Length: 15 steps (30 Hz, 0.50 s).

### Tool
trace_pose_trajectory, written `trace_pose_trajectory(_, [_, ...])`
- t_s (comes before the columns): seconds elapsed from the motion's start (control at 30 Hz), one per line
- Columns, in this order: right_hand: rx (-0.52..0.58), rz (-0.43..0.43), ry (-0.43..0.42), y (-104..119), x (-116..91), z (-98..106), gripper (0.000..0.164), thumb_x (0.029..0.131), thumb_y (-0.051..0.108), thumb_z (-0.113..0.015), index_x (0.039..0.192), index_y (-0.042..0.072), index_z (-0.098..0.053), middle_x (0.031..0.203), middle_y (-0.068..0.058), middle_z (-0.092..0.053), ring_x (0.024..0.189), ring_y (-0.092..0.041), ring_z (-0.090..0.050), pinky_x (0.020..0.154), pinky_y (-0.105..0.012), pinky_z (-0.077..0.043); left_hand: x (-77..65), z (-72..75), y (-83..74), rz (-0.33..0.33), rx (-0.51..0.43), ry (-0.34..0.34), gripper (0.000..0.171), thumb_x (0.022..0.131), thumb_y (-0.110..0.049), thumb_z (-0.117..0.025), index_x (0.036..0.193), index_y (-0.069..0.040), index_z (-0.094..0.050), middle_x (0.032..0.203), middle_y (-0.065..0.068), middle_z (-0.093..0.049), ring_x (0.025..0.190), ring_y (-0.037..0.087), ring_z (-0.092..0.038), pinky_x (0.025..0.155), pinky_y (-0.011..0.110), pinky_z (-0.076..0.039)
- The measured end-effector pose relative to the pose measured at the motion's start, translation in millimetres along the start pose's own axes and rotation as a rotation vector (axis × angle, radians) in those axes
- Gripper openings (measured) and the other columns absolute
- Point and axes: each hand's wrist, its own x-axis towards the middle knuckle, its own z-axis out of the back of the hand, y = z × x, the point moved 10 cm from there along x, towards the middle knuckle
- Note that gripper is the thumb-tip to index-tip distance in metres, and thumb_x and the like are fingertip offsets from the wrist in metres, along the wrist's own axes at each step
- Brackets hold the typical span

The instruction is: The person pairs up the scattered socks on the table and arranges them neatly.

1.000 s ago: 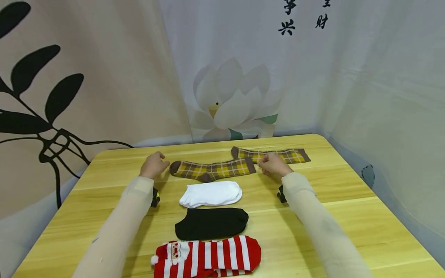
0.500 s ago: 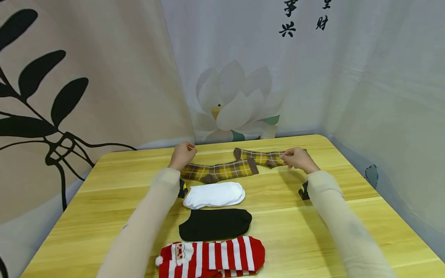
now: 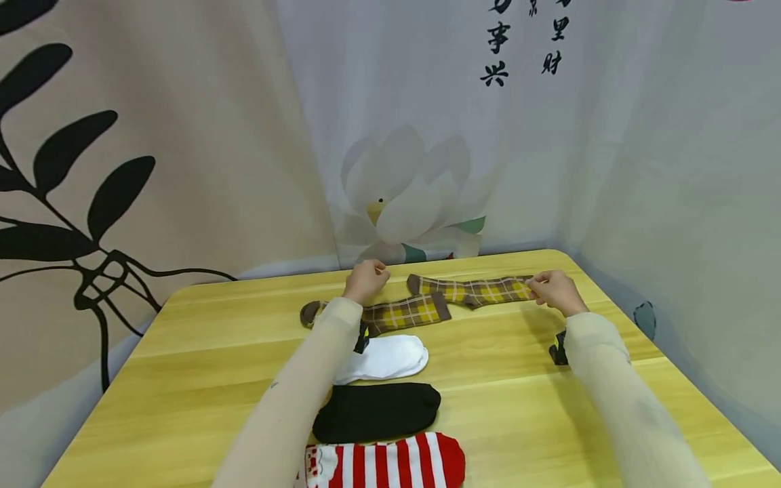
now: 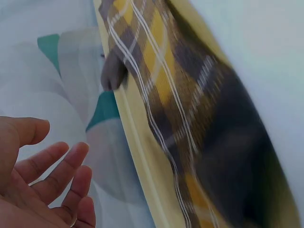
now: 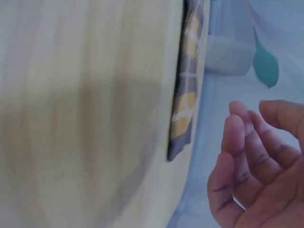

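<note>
Two brown-and-yellow plaid socks lie flat near the table's back edge. My left hand [image 3: 366, 281] hovers above the nearer plaid sock [image 3: 411, 314], and its sleeve hides part of that sock. In the left wrist view the left fingers [image 4: 71, 166] are loosely bent around nothing, with plaid fabric beside them. My right hand [image 3: 556, 293] is at the cuff end of the farther plaid sock [image 3: 488, 290]. The right wrist view shows its thumb and fingers [image 5: 232, 135] apart from each other, to the side of the cuff, holding nothing.
Nearer on the wooden table [image 3: 183, 379] lie folded white socks [image 3: 390, 357], black socks [image 3: 378, 412] and red-and-white striped socks [image 3: 396, 464], one row after another. The left forearm [image 3: 287, 400] passes over their left ends. A printed curtain [image 3: 244, 169] hangs behind the table.
Both hands have moved to the right: the left from beside the nearer sock's toe to above it, the right along the farther sock to its cuff. The farther sock now lies straighter.
</note>
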Motion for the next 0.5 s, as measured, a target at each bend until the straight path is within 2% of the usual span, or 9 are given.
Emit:
trace_pose_trajectory(0.17, [-0.002,-0.048,-0.019,-22,-3,-1,0.046,0.101,0.032,-0.045,0.122,-0.007,-0.056,0.112,-0.025,-0.064,0.092,-0.035,-0.067,0.078,-0.044,-0.052,4.6,-22.5,-4.6,0.004,-0.026,0.02,0.037,0.099,-0.03,-0.053,0.128,-0.008,-0.06,0.119,0.011,-0.066,0.098,0.027,-0.065,0.09,0.046,-0.049])
trace_pose_trajectory(0.33, [0.017,-0.086,-0.041,-35,3,1,0.045,0.1,0.032,-0.045,0.12,-0.007,-0.059,0.113,-0.025,-0.063,0.09,-0.033,-0.067,0.075,-0.042,-0.052,15.6,-36.2,-9.0,0.012,0.019,0.013,0.038,0.098,-0.032,-0.054,0.128,-0.01,-0.061,0.12,0.009,-0.067,0.097,0.026,-0.065,0.089,0.046,-0.049])
trace_pose_trajectory(0.5, [0.055,-0.091,-0.052,-39,13,-4,0.046,0.1,0.031,-0.047,0.119,-0.009,-0.059,0.103,-0.024,-0.065,0.083,-0.031,-0.066,0.072,-0.04,-0.053,25.8,-44.5,-11.7,0.029,0.067,-0.003,0.039,0.096,-0.035,-0.057,0.127,-0.011,-0.061,0.127,0.009,-0.063,0.111,0.03,-0.061,0.1,0.052,-0.041])
